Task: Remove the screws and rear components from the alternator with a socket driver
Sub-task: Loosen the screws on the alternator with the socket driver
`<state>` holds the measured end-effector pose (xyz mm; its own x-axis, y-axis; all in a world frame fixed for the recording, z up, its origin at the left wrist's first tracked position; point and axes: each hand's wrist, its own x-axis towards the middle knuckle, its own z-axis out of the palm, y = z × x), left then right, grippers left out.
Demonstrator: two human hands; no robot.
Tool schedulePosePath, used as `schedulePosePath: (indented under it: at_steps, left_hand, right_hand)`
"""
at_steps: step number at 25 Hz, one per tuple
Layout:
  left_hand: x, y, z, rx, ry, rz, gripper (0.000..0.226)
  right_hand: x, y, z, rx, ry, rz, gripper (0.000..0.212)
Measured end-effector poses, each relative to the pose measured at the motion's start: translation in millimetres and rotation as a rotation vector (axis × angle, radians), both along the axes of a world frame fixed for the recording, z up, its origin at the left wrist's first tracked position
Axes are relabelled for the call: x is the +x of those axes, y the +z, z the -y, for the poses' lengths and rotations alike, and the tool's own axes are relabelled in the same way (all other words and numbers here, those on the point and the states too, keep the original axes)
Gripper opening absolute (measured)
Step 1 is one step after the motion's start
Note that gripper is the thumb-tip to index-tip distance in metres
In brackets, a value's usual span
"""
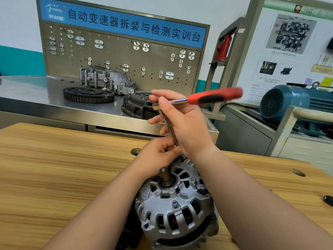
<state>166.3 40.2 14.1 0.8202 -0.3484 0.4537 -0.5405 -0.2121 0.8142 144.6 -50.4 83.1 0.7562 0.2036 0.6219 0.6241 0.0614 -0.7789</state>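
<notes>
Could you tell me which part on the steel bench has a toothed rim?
The flat dark flywheel on the left; the silver housing behind it and the domed black clutch cover to its right show no teeth.

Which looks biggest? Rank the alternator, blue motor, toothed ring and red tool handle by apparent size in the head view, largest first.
1. alternator, nearest the camera.
2. blue motor, cut off at the frame edge.
3. toothed ring and red tool handle look alike; the handle is nearer, so unranked.

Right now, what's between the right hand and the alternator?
Head view: the driver's shaft runs down between them, and the left hand pinches its lower end.
</notes>
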Motion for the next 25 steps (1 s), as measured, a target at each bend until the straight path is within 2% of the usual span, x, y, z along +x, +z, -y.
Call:
schedulePosePath:
  at_steps: [2, 3, 6, 8, 11, 13, 14, 16, 18, 19, 21, 23, 25]
  left_hand:
    - [0.9, 0.9, 0.0, 0.006, 0.048, 0.005, 0.037]
    - [1.2, 0.7, 0.1, 0.013, 0.06, 0.007, 0.039]
    - [0.1, 0.1, 0.1, 0.009, 0.014, -0.003, 0.017]
    - [-0.4, -1.6, -0.3, -0.009, -0.007, 0.008, 0.019]
    - [0.1, -0.4, -0.1, -0.005, 0.007, 0.025, 0.017]
    - [0.6, 0.0, 0.1, -0.014, 0.047, 0.036, 0.032]
    - [0.5, -0.4, 0.0, -0.014, 0.06, 0.036, 0.032]
    - [1.1, -1.8, 0.5, 0.001, 0.042, 0.022, 0.021]
    - [0.4, -1.5, 0.8, -0.002, -0.007, 0.007, 0.038]
    - [0.9, -1.9, 1.0, -0.009, -0.019, 0.005, 0.044]
    - [1.8, -1.6, 1.6, -0.011, -0.018, 0.011, 0.043]
    - [4.4, -3.2, 1.6, -0.01, 0.03, 0.016, 0.022]
    - [3.0, -2.0, 1.2, 0.006, 0.075, 0.019, 0.034]
  right_hand:
    - [-1.0, -2.4, -1.2, -0.081, -0.04, 0.16, 0.02]
    - [-0.9, -2.4, -1.5, -0.08, -0.041, 0.154, 0.019]
    - [0.4, 1.8, -2.2, 0.074, 0.021, -0.139, 0.02]
    - [2.5, 2.2, -1.3, 0.125, 0.051, -0.226, 0.022]
    - [3.3, -2.4, -1.2, 0.012, -0.017, 0.001, 0.018]
    - [2.9, -4.2, -1.4, -0.063, -0.037, 0.077, 0.018]
    - [3.0, -4.0, -1.6, -0.062, -0.026, 0.056, 0.016]
    - [2.4, -0.8, -2.4, 0.028, 0.038, -0.103, 0.017]
    - [3.1, 2.8, -2.0, 0.105, 0.076, -0.258, 0.027]
    - [3.6, 3.1, -1.3, 0.11, 0.071, -0.271, 0.027]
    - [2.4, 0.2, -1.7, 0.084, 0.057, -0.172, 0.021]
    - [1.2, -3.0, -1.9, -0.007, -0.003, -0.003, 0.025]
    - [0.4, -2.4, -3.4, -0.058, -0.074, 0.067, 0.022]
